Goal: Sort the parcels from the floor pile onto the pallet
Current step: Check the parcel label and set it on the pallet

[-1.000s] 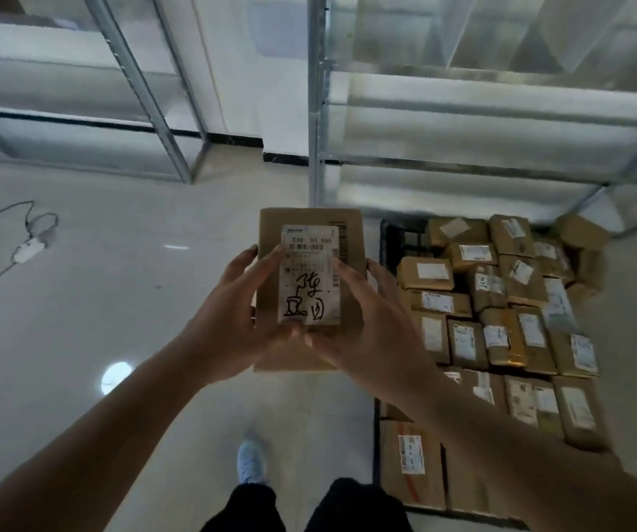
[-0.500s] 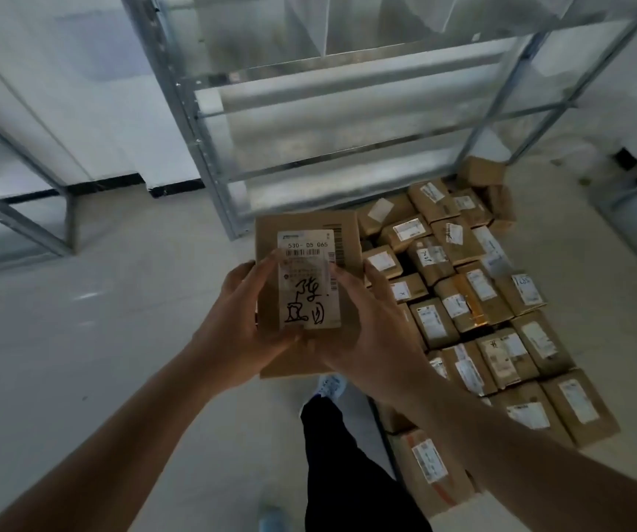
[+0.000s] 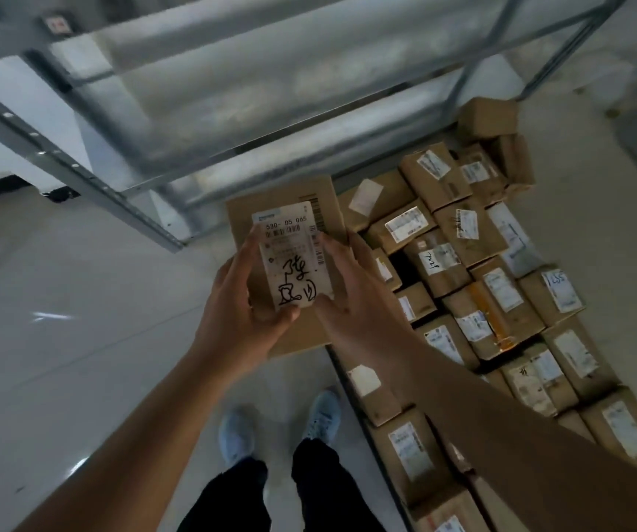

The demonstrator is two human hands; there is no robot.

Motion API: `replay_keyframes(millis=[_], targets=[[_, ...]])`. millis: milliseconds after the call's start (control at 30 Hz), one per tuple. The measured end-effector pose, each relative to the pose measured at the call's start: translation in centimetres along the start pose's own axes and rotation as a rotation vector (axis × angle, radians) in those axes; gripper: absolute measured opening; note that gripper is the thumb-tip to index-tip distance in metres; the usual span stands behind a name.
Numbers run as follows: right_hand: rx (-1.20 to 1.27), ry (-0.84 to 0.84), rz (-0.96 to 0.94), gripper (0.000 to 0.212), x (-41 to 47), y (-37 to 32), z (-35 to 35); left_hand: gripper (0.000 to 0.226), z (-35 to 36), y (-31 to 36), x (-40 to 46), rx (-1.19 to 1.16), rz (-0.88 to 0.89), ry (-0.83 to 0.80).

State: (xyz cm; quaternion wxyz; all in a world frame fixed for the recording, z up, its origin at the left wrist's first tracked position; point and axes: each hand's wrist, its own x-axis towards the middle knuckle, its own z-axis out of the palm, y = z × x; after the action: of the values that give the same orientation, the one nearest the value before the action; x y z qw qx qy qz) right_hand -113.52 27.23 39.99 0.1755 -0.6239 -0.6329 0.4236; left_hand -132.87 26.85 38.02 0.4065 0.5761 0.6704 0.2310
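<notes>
I hold the flat parcel (image 3: pixel 290 263) in mid-air at the pallet's (image 3: pixel 338 372) near edge, left hand (image 3: pixel 240 320) and right hand (image 3: pixel 351 297) gripping its sides. Thin fingertip purchase risks a slip onto the stacked parcels (image 3: pixel 474 286); free slots seem scarce.
</notes>
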Motion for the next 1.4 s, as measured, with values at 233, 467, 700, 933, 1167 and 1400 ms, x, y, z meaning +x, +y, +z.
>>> replay_keyframes(millis=[233,467,700,933,1167,1400], targets=[[0.114,0.016,0.070,0.078,16.0,11.1,5.7,0.119,8.9,-10.0,15.3,-0.042,-0.031,0.005],[0.071,0.065,0.159,0.077,28.9,21.9,12.0,0.115,16.7,-19.6,27.5,-0.010,-0.017,-0.029],[0.051,0.056,0.257,0.071,35.8,29.6,16.6,0.108,23.1,-25.7,34.3,-0.011,-0.089,-0.108],[-0.052,-0.040,0.333,0.083,37.4,34.2,16.6,0.109,27.4,-27.4,36.8,-0.042,-0.167,-0.199],[-0.137,-0.061,0.356,0.080,37.8,35.9,16.8,0.115,29.7,-28.3,37.3,-0.185,-0.251,-0.290],[-0.262,-0.079,0.360,0.072,38.1,36.6,17.4,0.116,30.0,-29.2,37.5,-0.168,-0.293,-0.443]])
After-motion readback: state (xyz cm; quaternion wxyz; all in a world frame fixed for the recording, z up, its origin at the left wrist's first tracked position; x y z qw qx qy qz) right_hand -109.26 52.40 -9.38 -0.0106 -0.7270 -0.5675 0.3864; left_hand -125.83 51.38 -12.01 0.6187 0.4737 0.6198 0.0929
